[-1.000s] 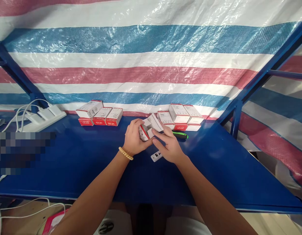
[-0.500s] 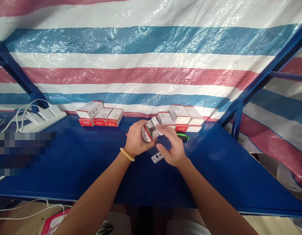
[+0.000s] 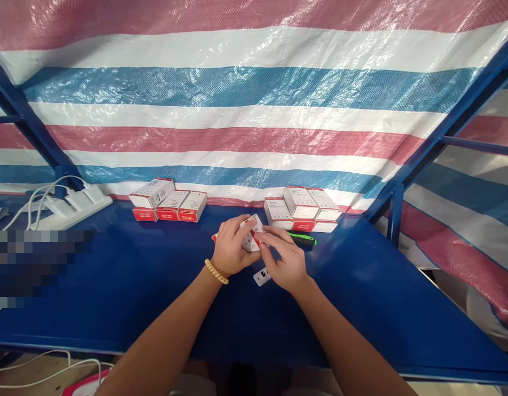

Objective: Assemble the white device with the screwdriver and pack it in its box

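Between my hands is a small white and red box (image 3: 250,242), held above the middle of the blue table. My left hand (image 3: 232,247) wraps round its left side. The fingertips of my right hand (image 3: 285,257) press on the box's right edge, where a flap was standing. Just below them a white socket piece (image 3: 261,276) lies on the table, partly covered by my right hand. Behind my right hand rests a black and green tool handle (image 3: 303,239). A bit of something red (image 3: 214,237) shows beside my left hand.
White and red boxes (image 3: 182,204) are stacked at the back left, with more boxes (image 3: 301,206) at the back right. A power strip (image 3: 75,212) with plugs and white cables sits far left. Blue frame posts (image 3: 396,214) and striped sheeting (image 3: 237,137) stand behind.
The raised white flap of the box is now down, and the box's printed face shows. My right hand's fingers have closed in on the box. The view has tilted up slightly.
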The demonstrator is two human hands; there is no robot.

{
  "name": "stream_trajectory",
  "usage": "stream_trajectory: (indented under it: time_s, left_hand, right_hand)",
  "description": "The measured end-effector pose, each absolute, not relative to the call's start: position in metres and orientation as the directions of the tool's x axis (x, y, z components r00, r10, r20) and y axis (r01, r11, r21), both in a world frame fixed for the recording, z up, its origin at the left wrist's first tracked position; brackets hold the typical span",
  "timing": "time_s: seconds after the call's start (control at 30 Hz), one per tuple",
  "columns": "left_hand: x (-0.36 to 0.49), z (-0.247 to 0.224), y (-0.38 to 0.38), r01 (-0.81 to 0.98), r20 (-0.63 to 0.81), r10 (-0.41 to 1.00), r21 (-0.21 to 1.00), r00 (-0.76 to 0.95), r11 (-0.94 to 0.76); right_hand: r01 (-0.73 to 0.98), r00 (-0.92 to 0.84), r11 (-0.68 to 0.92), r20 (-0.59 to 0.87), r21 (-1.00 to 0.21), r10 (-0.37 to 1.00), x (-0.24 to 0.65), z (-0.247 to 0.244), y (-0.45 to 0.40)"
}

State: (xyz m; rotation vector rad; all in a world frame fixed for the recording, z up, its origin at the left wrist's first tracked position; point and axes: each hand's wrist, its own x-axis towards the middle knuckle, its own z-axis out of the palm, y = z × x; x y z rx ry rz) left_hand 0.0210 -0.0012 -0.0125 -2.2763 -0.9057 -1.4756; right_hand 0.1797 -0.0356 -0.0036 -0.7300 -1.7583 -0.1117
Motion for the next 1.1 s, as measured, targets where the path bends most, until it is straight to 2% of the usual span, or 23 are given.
stream_trajectory:
  time_s: [0.3, 0.5, 0.63, 0.8, 0.97, 1.1]
  left_hand:
    - [0.0206, -0.0147, 0.0018, 0.626, 0.895, 0.325, 0.069, 0.304, -0.777]
    - [0.0186, -0.0135, 0.0032, 0.624, 0.905, 0.313, 0.071, 0.288, -0.778]
    - [0.0174, -0.014, 0.0036, 0.609, 0.915, 0.321, 0.113, 0.244, -0.785]
    - [0.014, -0.0131, 0.0025, 0.617, 0.884, 0.396, 0.171, 0.248, -0.768]
    - [0.0124, -0.0114, 0.0014, 0.644, 0.859, 0.394, 0.103, 0.326, -0.758]
    - [0.0149, -0.0105, 0.0009, 0.641, 0.853, 0.393, 0.094, 0.342, -0.761]
  right_hand:
    - [0.514, -0.128, 0.787, 0.876, -0.343, 0.465, 0.1834, -0.0017, -0.0365]
    - [0.5, -0.027, 0.738, 0.843, -0.454, 0.537, 0.1813, -0.0065, -0.0333]
    - [0.441, -0.093, 0.777, 0.839, -0.448, 0.536, 0.1829, -0.0089, -0.03]
    - [0.398, -0.171, 0.781, 0.798, -0.481, 0.578, 0.1855, -0.0093, -0.0302]
    - [0.398, -0.21, 0.782, 0.782, -0.48, 0.587, 0.188, -0.0052, -0.0323]
    - [0.328, -0.135, 0.744, 0.751, -0.582, 0.647, 0.1882, -0.0066, -0.0307]
